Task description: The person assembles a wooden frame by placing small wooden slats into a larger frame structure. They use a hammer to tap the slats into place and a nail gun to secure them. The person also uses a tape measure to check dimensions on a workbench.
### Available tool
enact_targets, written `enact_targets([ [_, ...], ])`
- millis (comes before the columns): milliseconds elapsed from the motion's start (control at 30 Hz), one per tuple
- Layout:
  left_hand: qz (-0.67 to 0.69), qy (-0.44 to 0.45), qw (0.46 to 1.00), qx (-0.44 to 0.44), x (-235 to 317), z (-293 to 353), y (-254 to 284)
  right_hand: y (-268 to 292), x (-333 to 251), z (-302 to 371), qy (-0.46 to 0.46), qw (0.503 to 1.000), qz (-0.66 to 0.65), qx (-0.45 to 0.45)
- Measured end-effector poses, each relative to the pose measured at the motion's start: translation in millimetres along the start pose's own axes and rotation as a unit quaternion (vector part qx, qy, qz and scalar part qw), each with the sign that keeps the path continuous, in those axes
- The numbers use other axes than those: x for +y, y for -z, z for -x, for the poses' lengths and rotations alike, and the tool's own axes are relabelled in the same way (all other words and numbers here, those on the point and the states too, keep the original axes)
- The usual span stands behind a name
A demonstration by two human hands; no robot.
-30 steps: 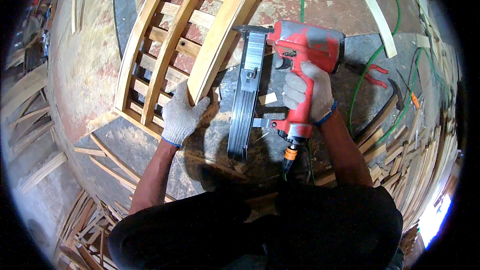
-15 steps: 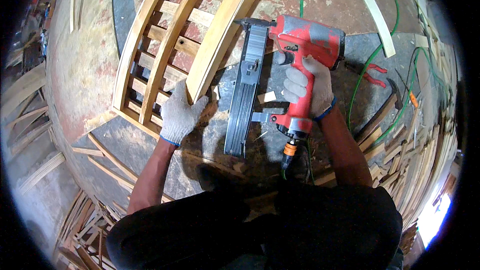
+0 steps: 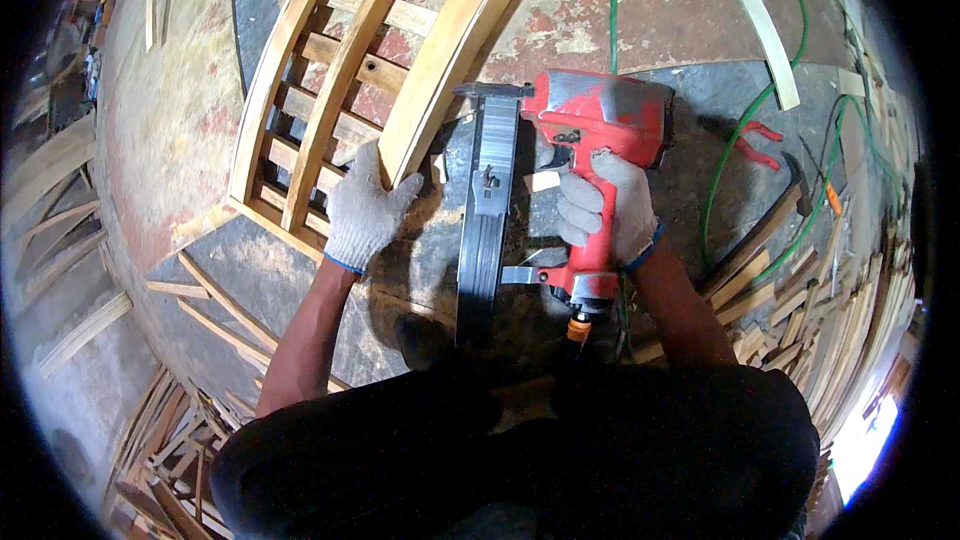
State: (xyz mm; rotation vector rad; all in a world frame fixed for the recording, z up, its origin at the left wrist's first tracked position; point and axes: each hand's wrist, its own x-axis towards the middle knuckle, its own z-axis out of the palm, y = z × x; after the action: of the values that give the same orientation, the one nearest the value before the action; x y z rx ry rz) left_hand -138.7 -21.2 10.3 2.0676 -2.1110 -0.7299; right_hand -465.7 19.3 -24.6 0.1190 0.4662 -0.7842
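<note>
In a white knit glove with a blue cuff, my right hand [image 3: 615, 202] wraps round the handle of a red and grey nail gun [image 3: 600, 120]. The gun's long black magazine [image 3: 488, 210] runs toward me on its left side. Its dark nose points left, close to the thick right rail of a slatted wooden frame [image 3: 420, 90]. My left hand [image 3: 368, 205], gloved alike, grips the near end of that rail, with the thumb on the right side and the fingers to the left. An orange hose fitting [image 3: 578, 328] joins the base of the gun's handle.
A green hose [image 3: 712, 190] curves across the floor on the right. Near it lie red-handled pliers [image 3: 760, 145], a hammer [image 3: 765, 225] and an orange-handled tool [image 3: 832, 198]. Piled wood strips [image 3: 840, 330] cover the right edge; more scraps [image 3: 165, 440] lie at lower left.
The nail gun has come toward me and slightly left in my right hand, its nose now lower along the rail. My left hand stays on the rail end.
</note>
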Motion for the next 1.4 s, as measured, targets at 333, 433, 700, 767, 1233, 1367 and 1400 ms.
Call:
enact_targets([
  [333, -0.021, 0.032, 0.998, -0.044, 0.7, -1.5, 4.3, -9.2, 8.7, -0.1, -0.025, 0.999, -0.005, 0.020],
  [433, -0.024, 0.042, 0.998, -0.046, 2.4, -2.1, 4.8, -5.5, 8.5, -0.6, -0.028, 1.000, 0.010, -0.004],
  [700, -0.023, 0.030, 0.999, -0.024, 1.2, -0.7, 3.3, -2.6, 13.6, -2.6, -0.035, 0.999, 0.037, 0.002],
  [767, -0.020, 0.023, 0.999, -0.022, 1.5, -3.9, -0.1, -6.6, 13.9, -0.6, -0.024, 0.998, 0.051, 0.035],
  [1233, -0.019, -0.049, 0.998, 0.028, -13.3, -3.0, -8.9, 0.5, 17.8, -3.5, 0.032, 0.992, 0.124, 0.020],
  [1367, -0.014, -0.045, 0.999, 0.014, -7.2, -5.2, -5.0, 4.6, 16.9, -1.7, 0.031, 0.992, 0.122, 0.000],
  [1400, 0.002, -0.040, 0.999, 0.008, -4.5, -3.5, 1.7, 1.8, 17.2, -1.6, 0.028, 0.992, 0.123, -0.013],
])
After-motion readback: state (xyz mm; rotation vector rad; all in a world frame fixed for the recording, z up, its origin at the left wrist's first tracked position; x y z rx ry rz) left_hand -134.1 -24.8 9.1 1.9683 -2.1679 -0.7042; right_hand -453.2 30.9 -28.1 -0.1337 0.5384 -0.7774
